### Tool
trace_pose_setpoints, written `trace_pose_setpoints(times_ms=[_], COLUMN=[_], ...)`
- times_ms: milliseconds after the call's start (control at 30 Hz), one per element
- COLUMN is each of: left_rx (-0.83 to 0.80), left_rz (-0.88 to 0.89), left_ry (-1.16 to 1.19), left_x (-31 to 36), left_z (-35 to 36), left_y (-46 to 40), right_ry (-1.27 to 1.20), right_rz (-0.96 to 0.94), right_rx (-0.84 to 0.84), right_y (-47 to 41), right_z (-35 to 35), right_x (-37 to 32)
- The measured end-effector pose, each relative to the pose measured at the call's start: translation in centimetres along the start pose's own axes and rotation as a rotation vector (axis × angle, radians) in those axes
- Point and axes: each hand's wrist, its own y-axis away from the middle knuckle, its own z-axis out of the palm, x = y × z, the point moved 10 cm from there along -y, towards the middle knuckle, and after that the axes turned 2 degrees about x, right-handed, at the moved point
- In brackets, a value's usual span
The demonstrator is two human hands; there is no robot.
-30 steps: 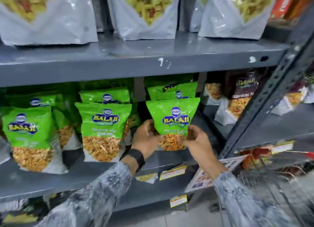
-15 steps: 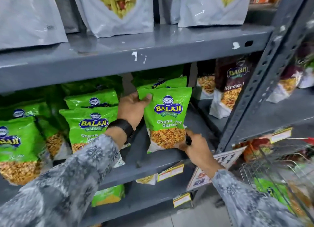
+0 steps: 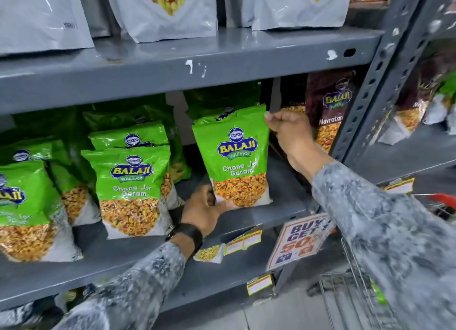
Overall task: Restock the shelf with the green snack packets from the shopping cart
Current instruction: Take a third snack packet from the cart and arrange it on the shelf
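Observation:
A green snack packet [image 3: 234, 161] stands upright on the grey middle shelf [image 3: 286, 206], in front of another green packet behind it. My left hand [image 3: 204, 207] grips its bottom left corner, fingers along the base. My right hand [image 3: 288, 132] pinches its top right corner. More green packets stand in rows to the left, one at the centre [image 3: 133, 184] and one at the far left [image 3: 22, 206]. The wire shopping cart [image 3: 350, 295] shows at the bottom right, with something green blurred inside it.
Maroon snack packets [image 3: 330, 112] stand right of my right hand. White pouches [image 3: 167, 11] fill the upper shelf. A perforated grey upright post [image 3: 370, 87] bounds the bay on the right. A promo sign [image 3: 301, 238] and price tags hang on the shelf's front edge.
My left hand dropped from the packet's top left to its bottom left. My right hand rose from the bottom right to the top right corner. The packet now stands on the shelf.

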Motion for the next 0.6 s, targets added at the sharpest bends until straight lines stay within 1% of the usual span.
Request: trace_pose_setpoints(times_ms=[167, 233, 300, 367, 400, 467, 533, 567, 600], left_rx=[0.039, -0.016, -0.075, -0.008, 0.073, 0.264, 0.464, 0.549, 0.606], left_rz=[0.015, 0.037, 0.074, 0.139, 0.177, 0.281, 0.362, 0.349, 0.292], left_ry=[-0.09, -0.026, 0.09, 0.086, 0.053, -0.006, -0.16, -0.263, -0.366], left_x=[0.3, 0.9, 1.9, 2.8, 3.2, 4.4, 5.7, 6.0, 6.0], left_z=[0.2, 0.4, -0.1, -3.0, -5.8, -12.0, -18.2, -20.8, -22.7], left_y=[0.1, 0.8, 2.7, 4.8, 5.7, 7.0, 7.3, 6.7, 5.7], right_ry=[-0.005, -0.001, -0.005, 0.067, 0.096, 0.153, 0.213, 0.259, 0.332], right_rz=[-0.003, -0.072, -0.177, -0.273, -0.302, -0.32, -0.267, -0.208, -0.138], right_rx=[0.053, 0.148, 0.295, 0.367, 0.342, 0.211, -0.004, -0.132, -0.262], right_y=[-0.1, 1.6, 5.0, 9.3, 11.4, 14.6, 16.5, 17.2, 17.7], right_z=[-1.0, -2.3, -4.1, -4.2, -3.0, 1.0, 7.0, 10.1, 12.8], right_x=[2.1, 2.1, 1.7, 1.6, 1.6, 2.0, 3.3, 4.5, 5.9])
